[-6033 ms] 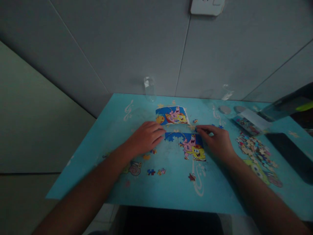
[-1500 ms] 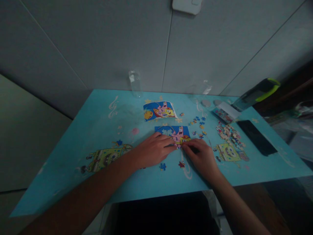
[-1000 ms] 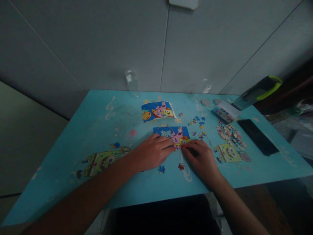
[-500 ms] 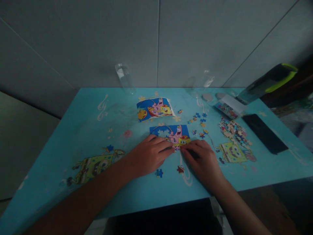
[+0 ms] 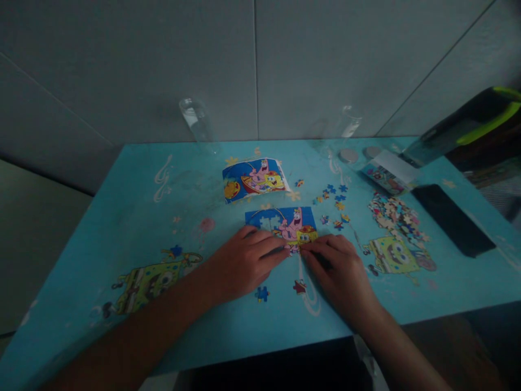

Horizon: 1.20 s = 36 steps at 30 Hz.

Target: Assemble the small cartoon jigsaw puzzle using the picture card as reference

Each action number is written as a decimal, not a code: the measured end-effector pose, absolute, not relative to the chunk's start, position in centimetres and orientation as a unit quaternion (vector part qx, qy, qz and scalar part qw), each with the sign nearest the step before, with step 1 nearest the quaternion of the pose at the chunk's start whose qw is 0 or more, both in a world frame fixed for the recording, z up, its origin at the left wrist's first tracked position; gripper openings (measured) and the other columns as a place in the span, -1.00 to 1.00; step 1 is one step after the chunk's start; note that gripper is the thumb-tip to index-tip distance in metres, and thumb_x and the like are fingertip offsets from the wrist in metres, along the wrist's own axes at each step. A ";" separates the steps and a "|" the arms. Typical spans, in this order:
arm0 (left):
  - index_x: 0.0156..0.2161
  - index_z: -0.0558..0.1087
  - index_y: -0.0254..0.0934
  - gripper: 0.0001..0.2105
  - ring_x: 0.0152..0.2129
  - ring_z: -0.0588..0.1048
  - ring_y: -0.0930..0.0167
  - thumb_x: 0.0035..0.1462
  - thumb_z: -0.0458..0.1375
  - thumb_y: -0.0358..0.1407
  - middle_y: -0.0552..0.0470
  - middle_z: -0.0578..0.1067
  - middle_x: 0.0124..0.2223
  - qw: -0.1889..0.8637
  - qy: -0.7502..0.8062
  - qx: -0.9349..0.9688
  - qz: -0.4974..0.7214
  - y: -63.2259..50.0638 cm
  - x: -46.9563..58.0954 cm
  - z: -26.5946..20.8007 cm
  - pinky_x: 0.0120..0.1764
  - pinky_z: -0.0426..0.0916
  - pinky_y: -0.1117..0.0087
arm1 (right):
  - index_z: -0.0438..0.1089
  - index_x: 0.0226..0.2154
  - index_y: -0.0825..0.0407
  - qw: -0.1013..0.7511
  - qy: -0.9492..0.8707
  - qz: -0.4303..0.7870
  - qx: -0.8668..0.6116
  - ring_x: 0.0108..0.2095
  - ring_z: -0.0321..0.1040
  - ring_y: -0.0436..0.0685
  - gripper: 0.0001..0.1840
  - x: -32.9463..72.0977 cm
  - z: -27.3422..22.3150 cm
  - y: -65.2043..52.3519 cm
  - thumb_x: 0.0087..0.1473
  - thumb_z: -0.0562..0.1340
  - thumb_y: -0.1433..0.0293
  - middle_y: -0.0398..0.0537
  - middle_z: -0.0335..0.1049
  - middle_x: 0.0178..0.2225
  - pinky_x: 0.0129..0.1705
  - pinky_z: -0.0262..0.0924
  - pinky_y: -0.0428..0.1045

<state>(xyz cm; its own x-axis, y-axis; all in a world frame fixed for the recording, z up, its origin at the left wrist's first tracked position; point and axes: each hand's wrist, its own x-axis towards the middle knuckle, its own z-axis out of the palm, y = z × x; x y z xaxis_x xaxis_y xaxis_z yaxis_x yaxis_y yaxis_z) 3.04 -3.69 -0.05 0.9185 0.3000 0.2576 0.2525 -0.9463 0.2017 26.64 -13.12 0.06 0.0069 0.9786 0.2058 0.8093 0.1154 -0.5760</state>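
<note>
A partly assembled jigsaw puzzle [image 5: 293,218] with pink and yellow cartoon figures lies at mid-table. A gap shows in its blue upper left part. My left hand [image 5: 247,264] rests over its lower left, fingers stretched out and fingertips on the pieces. At the lower edge, my right hand [image 5: 334,263] has thumb and forefinger pinched at a small puzzle piece, mostly hidden by the fingertips. Nearer to me lie a loose blue piece [image 5: 262,294] and a dark red piece [image 5: 300,287]. The printed reference picture [image 5: 255,180] lies behind the puzzle.
Loose pieces [image 5: 330,189] are scattered right of the puzzle, with a larger pile [image 5: 396,218] beyond. A black phone-like slab [image 5: 452,219], a small box [image 5: 388,172], round lids [image 5: 348,156], clear containers [image 5: 198,126] and a dark bottle [image 5: 456,127] stand or lie around the table's far side.
The view has shifted slightly. Both hands stay at the puzzle's lower edge in nearly the same pose, and no piece has visibly changed place.
</note>
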 end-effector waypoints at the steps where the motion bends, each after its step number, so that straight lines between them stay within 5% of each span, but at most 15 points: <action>1: 0.20 0.39 -0.23 -0.66 0.05 0.41 0.25 0.35 0.09 -0.38 -0.05 0.47 0.19 0.082 0.141 0.976 0.143 -3.7 3.0 0.0 0.05 0.24 0.13 | 0.58 -0.19 -0.08 0.287 -0.689 0.147 -0.649 -0.19 0.39 0.24 -0.83 26.6 0.0 -13.1 0.27 0.24 0.34 0.02 0.51 -0.25 -0.12 0.26 0.19; 36: 0.23 0.38 -0.21 -0.64 0.08 0.39 0.25 0.37 0.09 -0.37 -0.04 0.48 0.18 0.083 0.144 0.975 0.146 -3.7 3.2 -0.1 0.04 0.25 0.13 | 0.56 -0.10 -0.08 0.267 -0.700 0.141 -0.648 -0.18 0.37 0.22 -0.80 26.5 -0.1 -13.0 0.29 0.23 0.31 0.01 0.48 -0.23 -0.10 0.23 0.18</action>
<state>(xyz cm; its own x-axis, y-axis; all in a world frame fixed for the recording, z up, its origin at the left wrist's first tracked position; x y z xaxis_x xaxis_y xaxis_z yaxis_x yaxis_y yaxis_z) 3.15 -3.68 -0.11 0.9156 0.3055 0.2614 0.2566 -0.9445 0.2050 26.49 -13.02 -0.14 -0.0186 0.9815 0.1907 0.8305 0.1214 -0.5437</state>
